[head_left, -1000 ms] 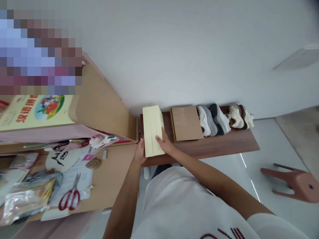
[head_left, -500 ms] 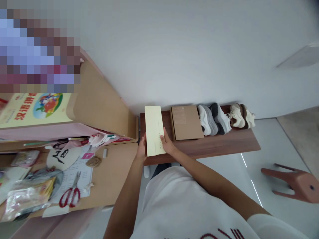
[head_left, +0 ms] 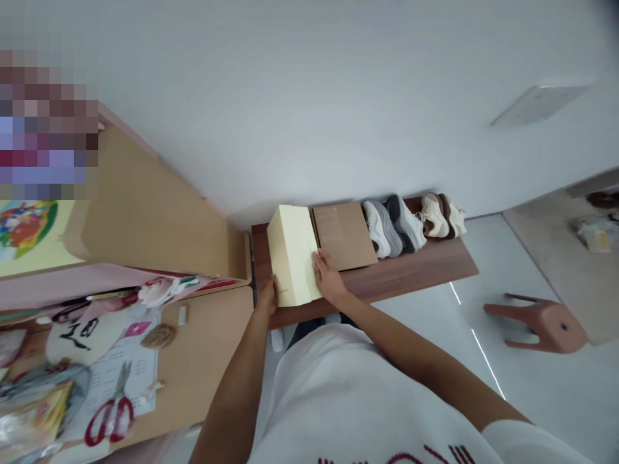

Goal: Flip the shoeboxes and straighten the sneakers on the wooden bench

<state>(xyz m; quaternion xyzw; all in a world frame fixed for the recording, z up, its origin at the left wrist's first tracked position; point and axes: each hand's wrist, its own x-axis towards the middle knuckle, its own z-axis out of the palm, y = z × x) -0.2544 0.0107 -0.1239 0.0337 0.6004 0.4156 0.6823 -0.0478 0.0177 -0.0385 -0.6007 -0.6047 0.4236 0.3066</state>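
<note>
A pale yellow box (head_left: 300, 258) is held between my two hands above the left end of the brown wooden shelf (head_left: 401, 274). My left hand (head_left: 267, 296) grips its lower left edge, the fingers partly hidden behind it. On its right side lies my right hand (head_left: 329, 277), with fingertips pressed to the front face. The box is tilted, so both its left side and its front show. Right beside it sits a brown cardboard box (head_left: 344, 235), partly overlapped by my right hand.
Grey-white sneakers (head_left: 394, 225) and cream shoes (head_left: 441, 216) stand along the shelf's right part. On the left, a desk (head_left: 207, 341) holds red-handled scissors (head_left: 113, 409), papers and plastic bags. A reddish-brown stool (head_left: 551, 325) stands on the floor at right.
The yellow box has turned, so more of its left side shows. Both hands stay on it. My view has shifted right, moving the desk and shoes leftward in the picture.
</note>
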